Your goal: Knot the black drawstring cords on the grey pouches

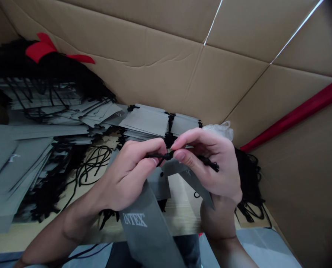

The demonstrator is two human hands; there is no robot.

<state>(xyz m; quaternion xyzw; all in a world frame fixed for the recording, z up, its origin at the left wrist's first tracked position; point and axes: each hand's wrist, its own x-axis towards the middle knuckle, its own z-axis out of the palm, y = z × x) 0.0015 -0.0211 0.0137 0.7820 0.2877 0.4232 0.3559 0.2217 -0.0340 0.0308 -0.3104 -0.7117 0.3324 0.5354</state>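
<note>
Between my two hands runs a black cord [168, 156] with a knot at its middle. My left hand [128, 173] is closed, pinching the cord between thumb and forefinger to the left of the knot. On the other side, my right hand [213, 160] pinches it at the knot with thumb and fingertip, and a cord end sticks out past the palm. A grey printed piece [152, 234] with white "INTEX" lettering hangs below my left hand. Another grey flap [196, 182] shows under my right hand; whether both are one piece I cannot tell.
Stacks of grey pieces with black cords [23, 163] cover the left of the table. Smaller stacks [146, 119] stand at the back. Black cord bundles lie far left [62, 70], with a red strip [40, 50], and at right [248, 175]. Cardboard walls [160, 70] surround the table.
</note>
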